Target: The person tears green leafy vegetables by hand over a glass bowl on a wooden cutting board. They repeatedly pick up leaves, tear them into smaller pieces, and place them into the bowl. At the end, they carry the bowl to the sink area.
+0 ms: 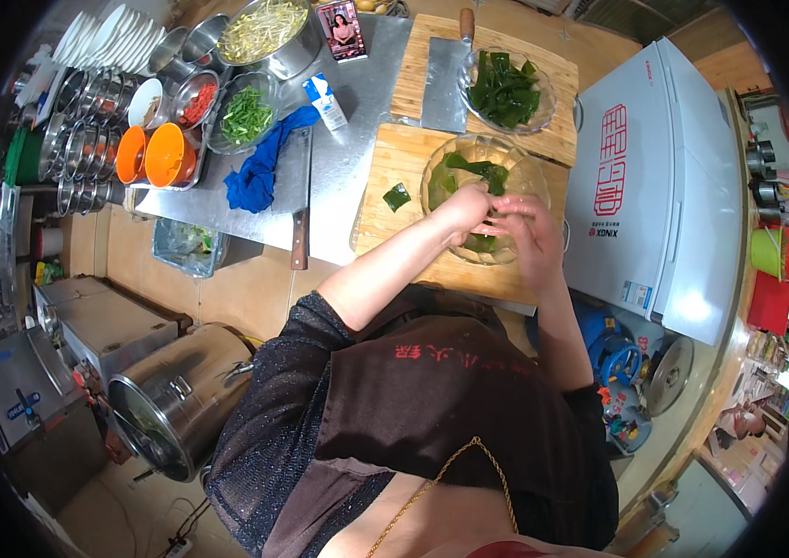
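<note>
My left hand (466, 209) and my right hand (530, 234) come together over a clear glass bowl (530, 174). Their fingers overlap, and whether anything is pinched between them is hidden. Dark green kelp pieces (485, 171) lie in the bowl, in what looks like water. A single square of kelp (396, 197) rests on the wooden cutting board (387, 234), left of the bowl. Beyond it, a second glass bowl (549, 104) heaped with cut kelp (503, 91) stands on another board (429, 28), beside a cleaver (445, 84) lying flat.
Left on the steel table are a wooden-handled knife (300, 230), blue cloth (255, 178), drink carton (325, 101), phone (343, 31), chopped greens (248, 115), a pot of bean sprouts (265, 31) and orange bowls (170, 155). A white chest freezer (646, 174) stands at right.
</note>
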A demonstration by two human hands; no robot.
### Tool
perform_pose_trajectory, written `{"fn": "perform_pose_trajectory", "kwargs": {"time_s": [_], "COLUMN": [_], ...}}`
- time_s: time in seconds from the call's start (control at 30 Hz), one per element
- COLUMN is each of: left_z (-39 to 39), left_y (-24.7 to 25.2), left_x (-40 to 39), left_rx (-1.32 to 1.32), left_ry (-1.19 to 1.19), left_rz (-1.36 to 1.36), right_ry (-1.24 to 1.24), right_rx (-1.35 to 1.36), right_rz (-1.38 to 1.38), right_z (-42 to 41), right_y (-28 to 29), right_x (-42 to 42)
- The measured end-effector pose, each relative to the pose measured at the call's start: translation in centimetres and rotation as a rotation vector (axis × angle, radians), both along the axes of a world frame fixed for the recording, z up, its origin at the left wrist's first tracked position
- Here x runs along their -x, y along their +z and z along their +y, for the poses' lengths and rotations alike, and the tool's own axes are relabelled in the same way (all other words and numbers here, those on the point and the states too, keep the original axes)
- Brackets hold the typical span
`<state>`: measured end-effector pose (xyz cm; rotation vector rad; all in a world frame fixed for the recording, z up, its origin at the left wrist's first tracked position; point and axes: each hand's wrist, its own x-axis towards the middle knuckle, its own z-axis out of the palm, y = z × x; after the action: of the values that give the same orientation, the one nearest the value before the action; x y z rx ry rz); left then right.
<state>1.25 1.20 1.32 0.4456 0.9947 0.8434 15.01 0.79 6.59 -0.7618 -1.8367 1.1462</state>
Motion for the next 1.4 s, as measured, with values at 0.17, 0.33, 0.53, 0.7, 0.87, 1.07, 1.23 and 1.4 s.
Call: {"fn": "perform_pose_trajectory", "kwargs": {"time_s": [0.17, 0.33, 0.53, 0.7, 0.87, 1.07, 1.23, 1.4], "left_z": [0.3, -0.5, -0.5, -0.1, 0.6, 0.5, 0.3, -0.1], "left_y": [-0.3, 0.8, 1.2, 0.9, -0.7, -2.1, -1.9, -1.5], "left_x": [0.3, 1.2, 2.0, 1.0, 1.3, 1.0, 1.1, 1.2], "left_rx": [-0.497, -0.651, -1.081, -0.820, -0.604, -0.207, -0.180, -0.265], "left_ry": [-0.486, -0.468, -0.131, 0.374, 0.321, 0.402, 0.198, 0.015], "left_rz": [1.090, 1.296, 1.270, 1.089, 0.920, 0.084, 0.141, 0.160], "right_ry": [-0.094, -0.328, -0.257, -0.093, -0.114, -0.103, -0.097, -0.079], "right_rx": [0.252, 0.016, 0.797, 0.897, 0.705, 0.612, 0.604, 0.540], "right_rz": [0.001, -0.444, -0.016, 0.201, 0.052, -0.019, -0.061, -0.256], "right_z": [2.6, 3.3, 5.1, 3.8, 4.2, 3.9, 4.3, 5.3], "right_y": [-4.8, -4.0, -8.5, -5.5, -6.6, -6.0, -6.3, -6.5], "right_x": [0.7, 1.8, -0.4, 0.1, -1.3, -1.4, -1.7, -2.9]}}
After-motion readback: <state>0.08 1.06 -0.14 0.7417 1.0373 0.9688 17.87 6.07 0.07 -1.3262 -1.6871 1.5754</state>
